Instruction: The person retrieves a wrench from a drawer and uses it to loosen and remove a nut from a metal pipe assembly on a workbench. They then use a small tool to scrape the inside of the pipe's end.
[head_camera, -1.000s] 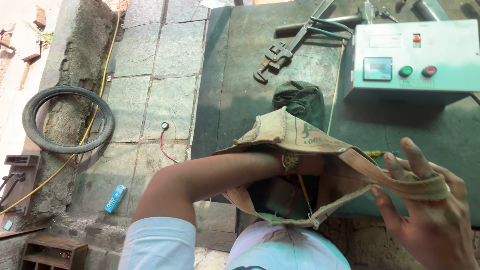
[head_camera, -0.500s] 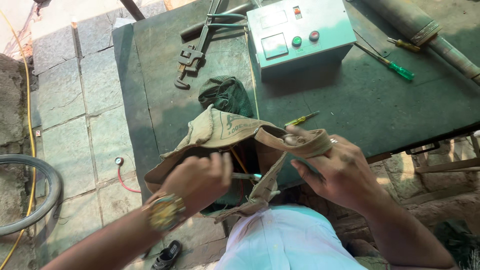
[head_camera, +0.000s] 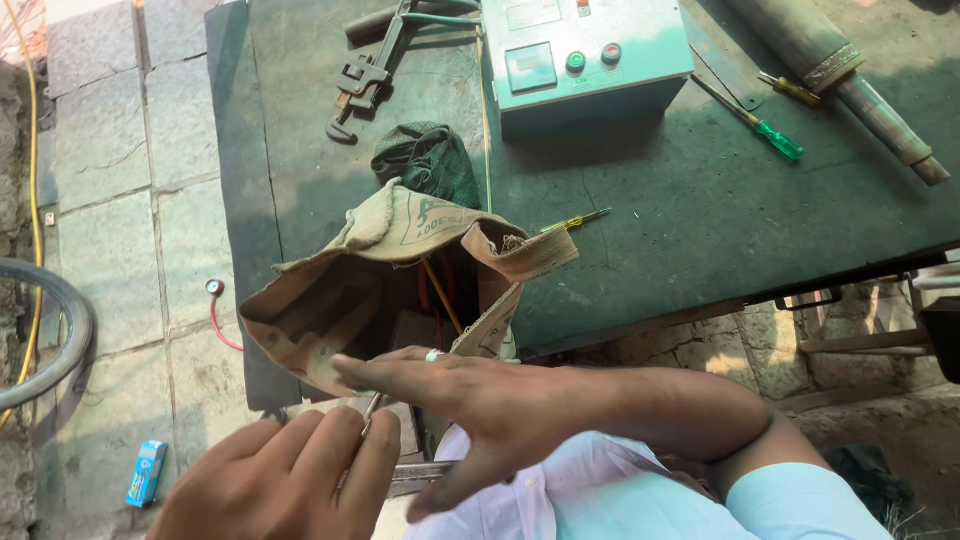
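Item: canvas tool bag (head_camera: 370, 290), khaki-tan, of coarse woven cloth, frayed and stained, with a faded printed mark on its flap. It sits at the near left edge of the dark green workbench (head_camera: 700, 230), mouth gaping toward the viewer, its webbing strap (head_camera: 525, 258) folded over the rim. Inside, thin rods or handles in red and yellow stand among dark contents (not clear enough to identify).

Right hand (head_camera: 470, 395): reaches across in front of the bag's mouth, fingers stretched flat and together, a pale ring on one finger; it closes on nothing that can be seen, and whether it touches the bag's edge cannot be told.

Left hand (head_camera: 290, 480): low at the near edge, fingers loosely curled beside a thin grey metal piece (head_camera: 368, 410) that rises between the two hands; whether it actually grips that piece cannot be told.

Other pieces on the bench: a dark green crumpled cloth (head_camera: 430, 160) just behind the bag; a rusty pipe wrench (head_camera: 365, 75); a pale green metal control box (head_camera: 580, 60) with a small display and two round buttons; a green-handled screwdriver (head_camera: 760, 125); a small yellow screwdriver (head_camera: 575, 220); a long brownish cylinder (head_camera: 840, 75).

Ground: grey stone paving slabs (head_camera: 120, 150), a black rubber tyre (head_camera: 45, 335), a small blue packet (head_camera: 147, 472).
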